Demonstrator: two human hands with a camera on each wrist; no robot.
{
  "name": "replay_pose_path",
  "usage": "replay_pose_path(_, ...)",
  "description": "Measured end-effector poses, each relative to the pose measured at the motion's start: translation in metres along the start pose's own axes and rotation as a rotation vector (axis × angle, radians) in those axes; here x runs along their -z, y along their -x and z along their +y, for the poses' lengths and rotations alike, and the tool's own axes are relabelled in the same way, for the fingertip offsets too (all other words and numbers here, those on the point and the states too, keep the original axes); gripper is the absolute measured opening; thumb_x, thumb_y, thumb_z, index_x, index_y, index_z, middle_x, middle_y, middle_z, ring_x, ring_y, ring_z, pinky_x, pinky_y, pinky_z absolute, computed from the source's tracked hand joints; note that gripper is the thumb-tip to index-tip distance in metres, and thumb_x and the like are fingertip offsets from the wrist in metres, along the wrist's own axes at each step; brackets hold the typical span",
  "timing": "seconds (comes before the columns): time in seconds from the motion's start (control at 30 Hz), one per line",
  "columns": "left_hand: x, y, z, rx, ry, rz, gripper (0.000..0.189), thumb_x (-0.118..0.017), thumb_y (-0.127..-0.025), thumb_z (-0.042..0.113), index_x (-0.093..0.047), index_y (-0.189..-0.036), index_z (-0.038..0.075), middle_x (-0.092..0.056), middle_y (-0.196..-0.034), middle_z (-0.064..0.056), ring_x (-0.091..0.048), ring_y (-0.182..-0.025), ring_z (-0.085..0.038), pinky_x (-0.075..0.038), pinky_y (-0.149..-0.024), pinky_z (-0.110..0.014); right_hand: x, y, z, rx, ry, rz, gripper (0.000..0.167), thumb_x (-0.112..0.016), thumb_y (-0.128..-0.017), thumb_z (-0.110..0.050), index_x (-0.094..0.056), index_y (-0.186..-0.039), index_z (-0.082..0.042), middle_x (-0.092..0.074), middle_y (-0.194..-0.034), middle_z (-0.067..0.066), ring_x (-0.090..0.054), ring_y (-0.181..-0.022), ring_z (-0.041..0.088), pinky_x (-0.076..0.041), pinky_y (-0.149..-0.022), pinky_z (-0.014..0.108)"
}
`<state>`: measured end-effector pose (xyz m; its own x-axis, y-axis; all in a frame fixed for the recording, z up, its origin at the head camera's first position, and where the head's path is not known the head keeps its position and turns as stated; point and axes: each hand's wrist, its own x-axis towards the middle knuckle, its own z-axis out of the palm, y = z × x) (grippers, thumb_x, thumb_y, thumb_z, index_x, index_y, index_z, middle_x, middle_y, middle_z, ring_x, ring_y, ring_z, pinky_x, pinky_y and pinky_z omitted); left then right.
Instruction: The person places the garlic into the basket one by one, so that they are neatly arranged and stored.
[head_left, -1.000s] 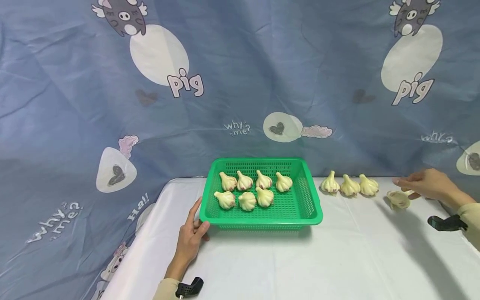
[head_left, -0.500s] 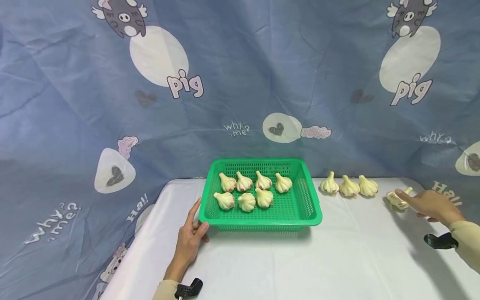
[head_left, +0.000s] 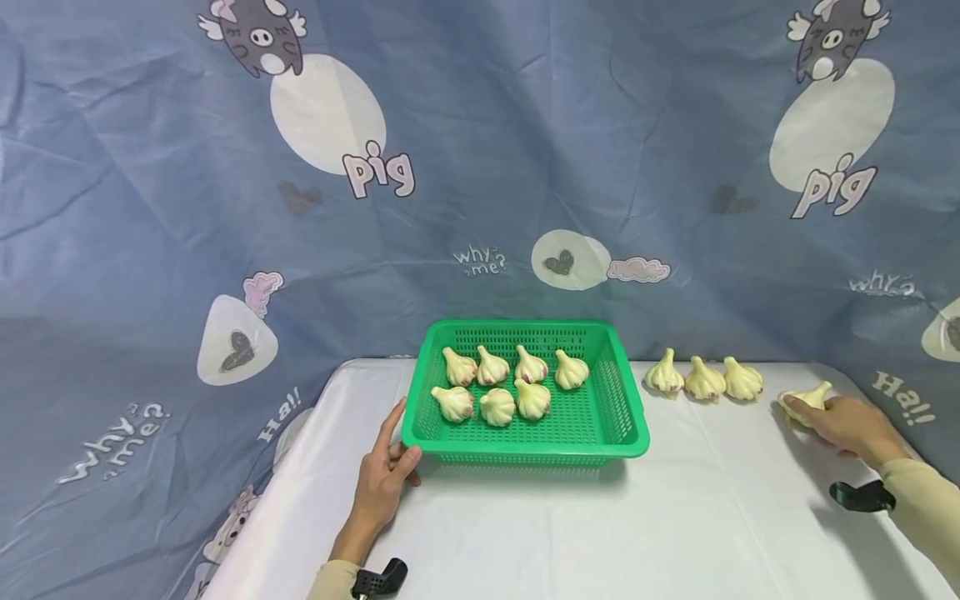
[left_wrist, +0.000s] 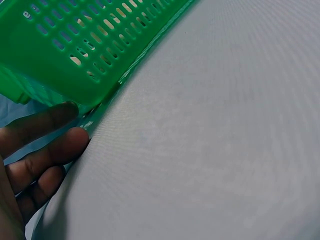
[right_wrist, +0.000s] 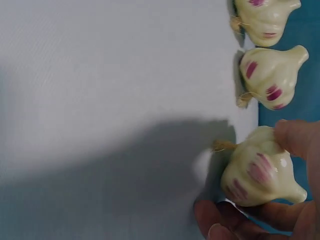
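My left hand (head_left: 381,487) rests at the near left corner of a green plastic basket (head_left: 525,447), its index finger stretched along the side and its thumb by the rim. In the left wrist view, slightly bent fingers (left_wrist: 50,152) touch the basket's corner. At the far right, my right hand (head_left: 858,427) holds a garlic bulb (head_left: 816,395) on the table. In the right wrist view, the thumb presses one side of that purple-streaked garlic bulb (right_wrist: 257,172), and the other fingers lie on the opposite side, partly hidden.
Several garlic bulbs (head_left: 497,407) lie in two rows inside the basket. Three more garlic bulbs (head_left: 705,381) stand in a row between the basket and my right hand. A white cloth (head_left: 600,533) covers the table, and a blue printed curtain (head_left: 465,183) hangs behind.
My right hand has come round from behind the garlic bulb to its near right side and now grips it. My left hand and the basket stay put; the head view shifts slightly.
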<state>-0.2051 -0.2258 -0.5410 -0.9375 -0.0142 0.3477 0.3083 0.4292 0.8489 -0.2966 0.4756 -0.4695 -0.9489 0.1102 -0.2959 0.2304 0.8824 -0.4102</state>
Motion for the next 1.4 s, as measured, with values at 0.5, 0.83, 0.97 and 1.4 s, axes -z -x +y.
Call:
replay_pose_path(0.5,0.000,-0.001,0.004,0.013,-0.012,0.003,0.075,-0.063,-0.101,0.020,-0.031,-0.168,0.032,-0.075,-0.066,-0.005,-0.066,-0.051,-0.015,-0.053,-0.056,-0.030,0.017,0.003,-0.003,0.029,-0.197,-0.067,0.108,-0.047,-0.104,-0.068,-0.027,-0.154,0.025,-0.068,-0.126,0.036,-0.074,-0.101,0.035,-0.062,-0.079,0.045)
replay_pose_path(0.83,0.000,-0.001,0.003,0.018,-0.021,0.014,0.075,-0.063,-0.101,0.021,-0.032,-0.168,0.031,-0.073,-0.063,-0.005,-0.066,-0.051,-0.013,-0.050,-0.055,-0.028,0.033,0.010,-0.048,0.159,-0.273,-0.077,0.103,-0.053,-0.106,-0.059,-0.018,-0.158,0.022,-0.037,-0.157,0.044,-0.076,-0.103,0.014,-0.062,-0.088,0.047)
replay_pose_path(0.97,0.000,-0.001,0.002,0.014,-0.016,0.010,0.075,-0.063,-0.101,0.020,-0.032,-0.168,0.031,-0.072,-0.062,-0.004,-0.066,-0.051,-0.013,-0.051,-0.055,-0.028,0.033,0.017,-0.066,0.205,-0.288,-0.083,0.097,-0.059,-0.105,-0.055,-0.024,-0.160,0.017,-0.045,-0.155,0.041,-0.066,-0.097,-0.007,-0.063,-0.083,0.036)
replay_pose_path(1.4,0.000,0.000,0.001,0.030,-0.015,-0.001,0.075,-0.063,-0.102,0.021,-0.032,-0.168,0.033,-0.075,-0.065,-0.002,-0.066,-0.052,-0.012,-0.050,-0.055,-0.028,0.020,0.026,-0.120,0.342,-0.093,0.127,0.080,-0.075,-0.095,-0.057,-0.056,-0.143,0.003,-0.065,-0.135,0.033,-0.067,-0.117,0.049,-0.059,-0.075,0.038)
